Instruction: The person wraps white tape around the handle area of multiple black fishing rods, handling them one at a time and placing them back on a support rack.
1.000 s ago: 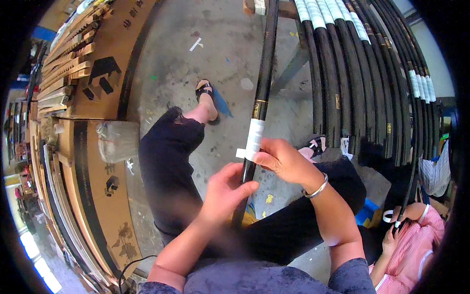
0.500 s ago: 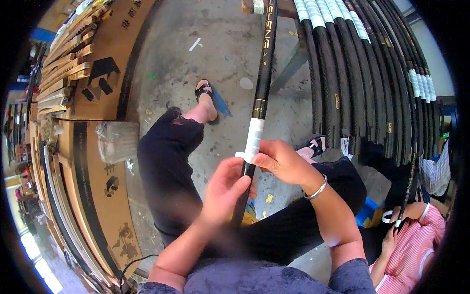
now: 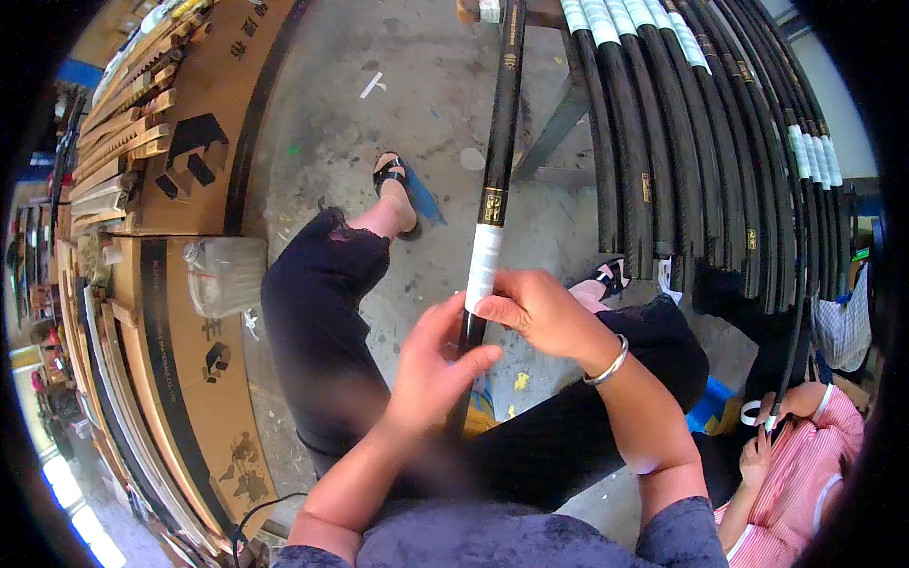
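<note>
A black fishing pole (image 3: 500, 142) with a gold-marked band runs from the top of the view down between my knees. White tape (image 3: 484, 265) is wrapped round it in a sleeve. My right hand (image 3: 540, 317) pinches the lower end of this sleeve, thumb in front and fingers at the far side. Just below, my left hand (image 3: 431, 364) cradles the pole, its fingers against the left and back, while the thumb sticks out across the front. Part of the pole under my hands is hidden by them.
Several black poles (image 3: 653, 161) with white-taped bands lie side by side on a stand at the right. A person in a striped pink top (image 3: 795, 473) handles another pole at lower right. Cardboard boxes (image 3: 204, 379), wooden strips (image 3: 142, 104) and a clear plastic container (image 3: 227, 275) fill the left.
The pole has turned and shifted, so a different marking shows above the tape. My left thumb has lifted outward from the pole; my right hand stays at the tape's lower end.
</note>
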